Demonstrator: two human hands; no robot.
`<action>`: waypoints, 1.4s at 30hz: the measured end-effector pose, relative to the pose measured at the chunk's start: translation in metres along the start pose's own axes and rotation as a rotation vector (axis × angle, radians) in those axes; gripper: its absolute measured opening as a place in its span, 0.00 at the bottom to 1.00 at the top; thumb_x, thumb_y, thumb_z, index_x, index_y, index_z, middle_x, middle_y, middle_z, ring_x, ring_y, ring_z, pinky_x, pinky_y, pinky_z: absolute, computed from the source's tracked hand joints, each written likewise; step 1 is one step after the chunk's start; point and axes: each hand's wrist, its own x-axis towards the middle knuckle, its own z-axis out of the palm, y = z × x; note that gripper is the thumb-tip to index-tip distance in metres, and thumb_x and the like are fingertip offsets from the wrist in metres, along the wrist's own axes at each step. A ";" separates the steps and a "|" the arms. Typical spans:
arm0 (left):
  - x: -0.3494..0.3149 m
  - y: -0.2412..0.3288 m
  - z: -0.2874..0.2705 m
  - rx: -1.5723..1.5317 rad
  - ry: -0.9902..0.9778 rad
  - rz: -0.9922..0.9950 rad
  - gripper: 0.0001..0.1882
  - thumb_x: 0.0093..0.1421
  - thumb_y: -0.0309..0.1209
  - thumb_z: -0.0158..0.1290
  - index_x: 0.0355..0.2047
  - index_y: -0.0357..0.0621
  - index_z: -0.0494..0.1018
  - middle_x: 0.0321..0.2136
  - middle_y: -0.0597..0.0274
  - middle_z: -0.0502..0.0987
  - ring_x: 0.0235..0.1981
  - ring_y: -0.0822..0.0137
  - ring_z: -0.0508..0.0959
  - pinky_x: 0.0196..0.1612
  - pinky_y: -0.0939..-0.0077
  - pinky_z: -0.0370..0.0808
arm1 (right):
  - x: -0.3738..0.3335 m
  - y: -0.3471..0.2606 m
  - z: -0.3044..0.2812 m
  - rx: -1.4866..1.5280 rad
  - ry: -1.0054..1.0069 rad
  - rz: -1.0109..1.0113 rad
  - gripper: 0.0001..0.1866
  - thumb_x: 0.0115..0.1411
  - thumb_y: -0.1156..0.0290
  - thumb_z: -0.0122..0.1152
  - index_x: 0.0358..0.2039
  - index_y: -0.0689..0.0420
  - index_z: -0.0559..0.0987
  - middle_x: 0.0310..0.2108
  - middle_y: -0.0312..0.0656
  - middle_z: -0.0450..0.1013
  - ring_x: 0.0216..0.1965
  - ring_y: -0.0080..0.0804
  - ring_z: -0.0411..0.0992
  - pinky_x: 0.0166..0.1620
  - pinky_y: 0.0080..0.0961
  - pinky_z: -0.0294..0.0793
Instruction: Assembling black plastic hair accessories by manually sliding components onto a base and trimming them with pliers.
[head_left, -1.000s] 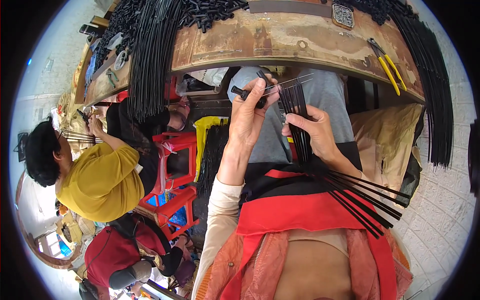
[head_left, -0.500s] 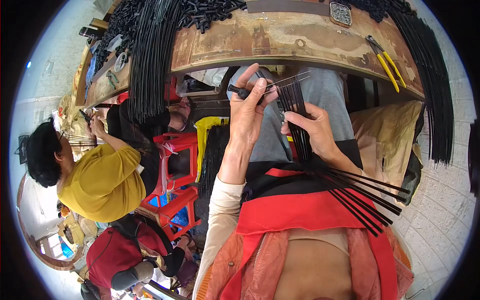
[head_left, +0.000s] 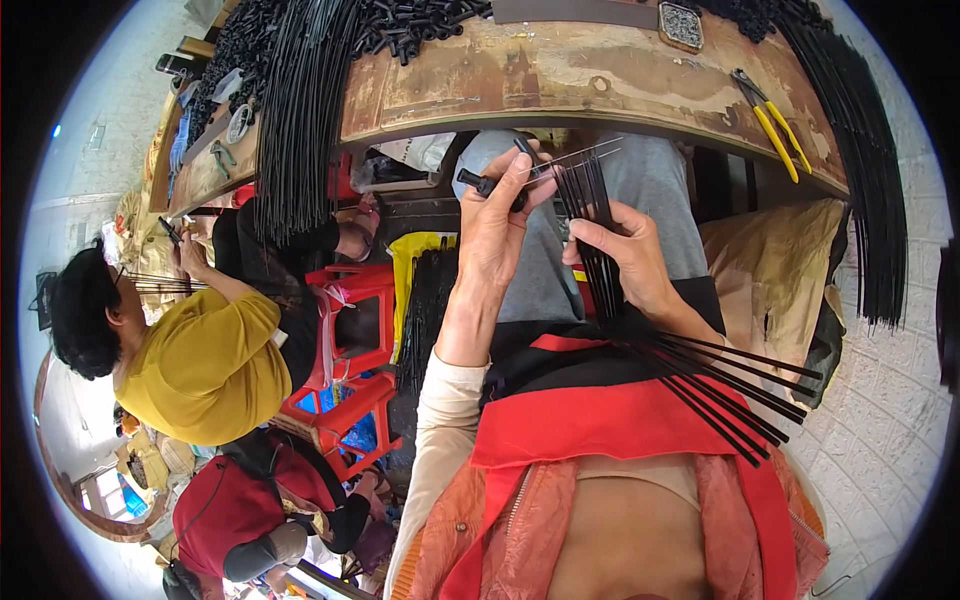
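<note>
My left hand (head_left: 497, 215) is closed on black tubular plastic pieces (head_left: 477, 183), one jutting out past the palm and another between thumb and fingers. Thin metal wires (head_left: 580, 157) run from these fingers across the tips of a bundle of thin black rods (head_left: 598, 255). Gripping that bundle about midway is my right hand (head_left: 630, 250), thumb laid over it. The rods stand upright above my lap, and their lower parts fan out to the right over my red apron (head_left: 610, 425). How the wire meets the rod tips is too small to make out.
Ahead stands a worn wooden table (head_left: 560, 80) with yellow-handled pliers (head_left: 772, 125), a dish of small metal parts (head_left: 681, 27) and heaped black tubes (head_left: 400, 25). Long black rods (head_left: 300, 130) hang over its edge. Red stools (head_left: 355, 310) and two people sit at left.
The raised fingers of my left hand have curled in round the black tubular piece beside the wires. My right hand and the rods stay nearly in place.
</note>
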 end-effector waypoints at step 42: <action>-0.019 -0.002 0.004 0.156 0.014 0.108 0.17 0.60 0.22 0.56 0.50 0.34 0.72 0.43 0.57 0.78 0.43 0.69 0.78 0.48 0.74 0.74 | -0.002 -0.005 0.010 -0.172 -0.005 -0.017 0.10 0.59 0.70 0.64 0.39 0.61 0.78 0.31 0.38 0.76 0.30 0.24 0.77 0.34 0.18 0.75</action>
